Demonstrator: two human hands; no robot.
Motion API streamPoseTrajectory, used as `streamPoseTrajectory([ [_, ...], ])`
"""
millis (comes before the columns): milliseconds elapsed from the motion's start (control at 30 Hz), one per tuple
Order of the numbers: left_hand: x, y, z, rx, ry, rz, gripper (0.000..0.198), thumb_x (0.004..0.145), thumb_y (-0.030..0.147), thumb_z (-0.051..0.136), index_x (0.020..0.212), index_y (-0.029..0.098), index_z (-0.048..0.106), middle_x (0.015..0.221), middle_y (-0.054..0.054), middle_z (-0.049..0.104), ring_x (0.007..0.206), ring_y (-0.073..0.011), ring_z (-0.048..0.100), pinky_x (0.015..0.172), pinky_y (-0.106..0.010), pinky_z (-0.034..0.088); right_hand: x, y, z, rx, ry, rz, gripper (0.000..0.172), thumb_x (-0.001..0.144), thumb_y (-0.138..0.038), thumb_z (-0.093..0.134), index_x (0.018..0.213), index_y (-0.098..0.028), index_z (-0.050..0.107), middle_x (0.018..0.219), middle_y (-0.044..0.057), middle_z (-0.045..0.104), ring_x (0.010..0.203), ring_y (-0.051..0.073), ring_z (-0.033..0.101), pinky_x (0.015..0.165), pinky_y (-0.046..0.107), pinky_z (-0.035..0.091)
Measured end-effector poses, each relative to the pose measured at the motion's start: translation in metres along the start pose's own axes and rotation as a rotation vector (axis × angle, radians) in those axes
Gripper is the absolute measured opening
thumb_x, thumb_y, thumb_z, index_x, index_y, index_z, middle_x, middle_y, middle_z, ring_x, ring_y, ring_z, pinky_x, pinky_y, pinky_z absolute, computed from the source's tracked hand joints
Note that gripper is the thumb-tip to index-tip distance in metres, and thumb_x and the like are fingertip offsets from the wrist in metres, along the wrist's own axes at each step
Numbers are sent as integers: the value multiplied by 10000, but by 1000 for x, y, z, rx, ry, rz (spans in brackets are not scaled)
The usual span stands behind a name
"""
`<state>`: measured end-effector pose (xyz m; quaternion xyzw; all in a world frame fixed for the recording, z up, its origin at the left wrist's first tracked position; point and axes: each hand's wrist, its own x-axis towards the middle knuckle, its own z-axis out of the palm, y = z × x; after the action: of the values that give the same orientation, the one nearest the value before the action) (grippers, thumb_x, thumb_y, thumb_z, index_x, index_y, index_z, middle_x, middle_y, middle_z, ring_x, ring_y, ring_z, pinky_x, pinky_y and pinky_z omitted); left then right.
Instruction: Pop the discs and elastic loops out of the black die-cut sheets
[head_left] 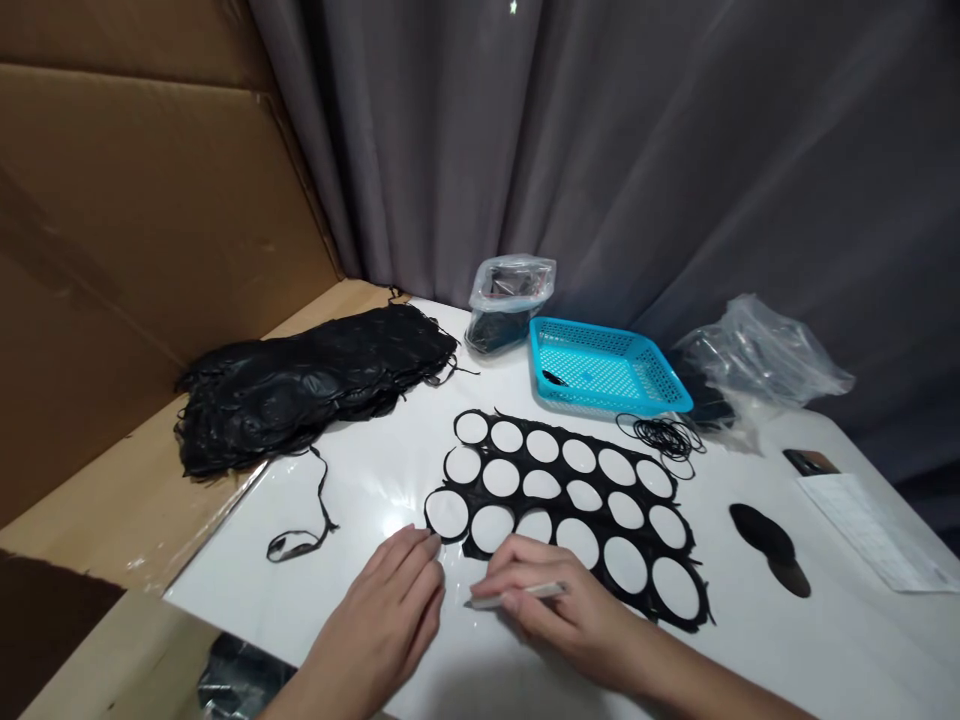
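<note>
A black rubber sheet (pixel 559 497) full of round cut-out holes lies flat on the white table (pixel 375 480). My left hand (pixel 390 610) rests on the table at the sheet's near left corner, fingers stretched out and together, holding nothing. My right hand (pixel 555 605) lies just beside it at the sheet's near edge, fingers curled around a thin silver tool (pixel 516 595) that points left.
A heap of black rubber sheets (pixel 307 385) lies at the left. A turquoise basket (pixel 604 368), two plastic bags (pixel 510 300) (pixel 757 360), loose black rings (pixel 664 437), black discs (pixel 769 545), a paper (pixel 874 530) and a black scrap strand (pixel 304 530) surround the sheet. Cardboard (pixel 135 230) stands left.
</note>
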<state>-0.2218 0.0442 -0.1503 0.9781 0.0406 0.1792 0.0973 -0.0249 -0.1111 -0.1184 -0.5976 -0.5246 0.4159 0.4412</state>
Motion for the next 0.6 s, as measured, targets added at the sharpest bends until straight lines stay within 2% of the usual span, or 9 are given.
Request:
streamPoseTrajectory([
  [67,1,0,0,7,2,11,163,948,101,464,1035,160,590,1186,-102,619,1181,-273,556,1052,-481,453,4,3,0,-4,-20,6,222,953,-316,586,988,-210,777,984,73,673,888,172,640,794,296,499],
  [133,1,0,0,11,-10,20,165,952,105,463,1048,152,589,1194,-112,616,1196,-282,548,1054,-488,454,12,4,-1,131,14,40,257,963,-357,578,917,-174,752,892,72,692,793,168,658,735,297,516],
  [233,0,-1,1,8,-37,24,161,956,103,465,1051,147,588,1195,-119,615,1210,-290,542,1061,-500,452,28,6,-1,360,174,115,305,979,-419,540,962,-155,692,803,68,708,707,172,673,664,297,525],
  [333,-1,-1,1,-1,-43,17,168,955,100,465,1053,153,591,1198,-115,616,1206,-287,550,1060,-506,457,44,6,-1,251,344,128,180,852,-331,710,850,-162,651,779,34,688,691,148,624,633,256,474],
  [400,0,-1,1,-6,-27,15,178,952,93,457,1045,156,594,1198,-113,620,1194,-282,560,1056,-504,463,52,7,1,162,331,111,147,844,-286,702,806,-169,623,740,16,668,662,132,583,606,242,438],
  [500,1,0,0,-6,3,25,180,942,78,450,1022,149,595,1190,-119,628,1174,-279,574,1048,-495,472,58,9,6,113,215,76,137,912,-291,603,867,-173,655,772,30,691,696,141,599,636,252,449],
  [600,0,0,1,4,-3,29,182,935,70,452,1027,139,593,1201,-127,625,1172,-286,572,1047,-494,471,59,11,10,33,218,73,84,847,-252,663,820,-174,673,788,27,683,718,143,599,649,246,446],
])
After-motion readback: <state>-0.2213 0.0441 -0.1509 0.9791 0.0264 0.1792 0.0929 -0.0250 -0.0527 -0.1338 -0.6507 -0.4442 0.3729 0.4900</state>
